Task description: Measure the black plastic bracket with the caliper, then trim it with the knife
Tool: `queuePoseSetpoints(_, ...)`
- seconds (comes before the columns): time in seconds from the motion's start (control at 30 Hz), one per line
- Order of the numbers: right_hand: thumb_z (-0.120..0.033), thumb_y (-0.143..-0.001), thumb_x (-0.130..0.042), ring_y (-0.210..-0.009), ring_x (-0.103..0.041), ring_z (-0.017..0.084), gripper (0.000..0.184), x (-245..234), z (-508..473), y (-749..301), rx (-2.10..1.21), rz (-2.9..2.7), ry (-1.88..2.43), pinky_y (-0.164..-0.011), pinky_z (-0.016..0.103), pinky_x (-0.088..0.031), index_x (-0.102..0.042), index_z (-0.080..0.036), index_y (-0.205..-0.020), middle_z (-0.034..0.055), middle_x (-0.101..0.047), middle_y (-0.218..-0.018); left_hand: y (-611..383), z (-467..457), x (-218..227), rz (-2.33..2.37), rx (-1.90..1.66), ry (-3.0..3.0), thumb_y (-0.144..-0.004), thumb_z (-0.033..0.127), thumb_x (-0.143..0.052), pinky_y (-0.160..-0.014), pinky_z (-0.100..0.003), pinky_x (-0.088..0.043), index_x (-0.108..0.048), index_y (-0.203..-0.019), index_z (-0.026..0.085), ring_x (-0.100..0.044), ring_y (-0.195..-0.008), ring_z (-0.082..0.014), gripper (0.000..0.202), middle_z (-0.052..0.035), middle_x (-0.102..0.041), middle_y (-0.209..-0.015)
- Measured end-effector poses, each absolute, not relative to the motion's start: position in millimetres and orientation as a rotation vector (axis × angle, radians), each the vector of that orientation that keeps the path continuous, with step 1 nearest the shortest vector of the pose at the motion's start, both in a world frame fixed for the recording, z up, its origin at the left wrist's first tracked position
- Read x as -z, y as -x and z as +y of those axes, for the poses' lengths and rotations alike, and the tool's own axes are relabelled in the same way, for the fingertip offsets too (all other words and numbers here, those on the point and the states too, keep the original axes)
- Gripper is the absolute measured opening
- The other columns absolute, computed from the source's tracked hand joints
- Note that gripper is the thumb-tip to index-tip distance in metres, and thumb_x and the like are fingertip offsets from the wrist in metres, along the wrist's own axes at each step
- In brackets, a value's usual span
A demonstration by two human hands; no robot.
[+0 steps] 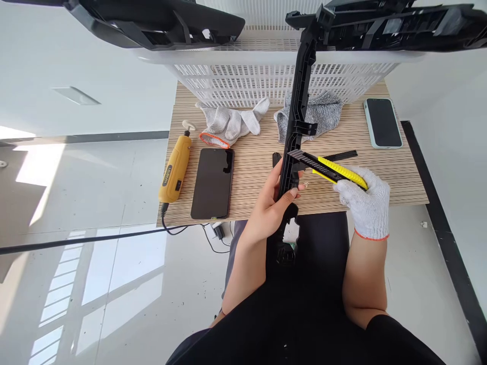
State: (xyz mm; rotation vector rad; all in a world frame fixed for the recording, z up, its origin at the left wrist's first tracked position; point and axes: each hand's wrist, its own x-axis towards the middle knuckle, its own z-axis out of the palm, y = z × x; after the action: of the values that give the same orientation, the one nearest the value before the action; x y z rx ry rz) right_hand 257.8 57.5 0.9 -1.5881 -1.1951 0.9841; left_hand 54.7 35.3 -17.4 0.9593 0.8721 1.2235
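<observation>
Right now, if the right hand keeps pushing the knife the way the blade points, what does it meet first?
The right hand aims the yellow utility knife leftward; its blade tip appears already at the long black plastic part, so that comes first. The left hand gripping the part lies just below; depth is unclear.

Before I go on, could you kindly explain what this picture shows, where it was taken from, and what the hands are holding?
There is one picture, from a camera worn on the person's head, looking down at their own hands. The bare left hand grips a long black plastic part held upright. The gloved right hand holds a yellow utility knife, its blade against the part. On the wooden table lie a yellow rotary tool, a dark phone, another phone, gloves and a white basket.
</observation>
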Motion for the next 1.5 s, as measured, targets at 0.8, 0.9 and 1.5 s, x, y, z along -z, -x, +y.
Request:
queuePoseSetpoints(0.8,-0.056,-0.09,-0.061,-0.041,-0.057,0.014,0.042,-24,79,-229,-1.973,-1.211,1.264,-0.036,0.024,-0.046,-0.062,-0.019,-0.11,0.0004,-0.067,-0.062,-56,41,8,0.844,-1.389,-0.51,-0.092,0.04,-0.061,-0.068,-0.024,-0.052,-0.051,-0.146,0.033,-0.068,-0.096,-0.0181,0.056,-0.0044,-0.065,-0.131)
queuePoseSetpoints(0.9,-0.056,-0.092,-0.056,-0.037,-0.054,0.015,0.041,-26,79,-230,-1.982,-1.284,1.214,-0.034,0.024,-0.043,-0.064,-0.016,-0.098,0.0009,-0.063,-0.051,-57,41,10,0.865,-1.4,-0.543,-0.093,0.042,-0.062,-0.075,-0.025,-0.053,-0.052,-0.145,0.034,-0.067,-0.099,-0.0174,0.054,-0.0034,-0.064,-0.133)
queuePoseSetpoints(1.5,-0.058,-0.089,-0.06,-0.035,-0.055,0.016,0.042,-28,78,-229,-2.103,-1.256,1.343,-0.032,0.024,-0.045,-0.063,-0.016,-0.092,0.0027,-0.064,-0.051,-57,38,9,0.856,-1.359,-0.589,-0.094,0.044,-0.062,-0.079,-0.028,-0.056,-0.048,-0.148,0.035,-0.068,-0.098,-0.018,0.056,-0.0029,-0.067,-0.126)
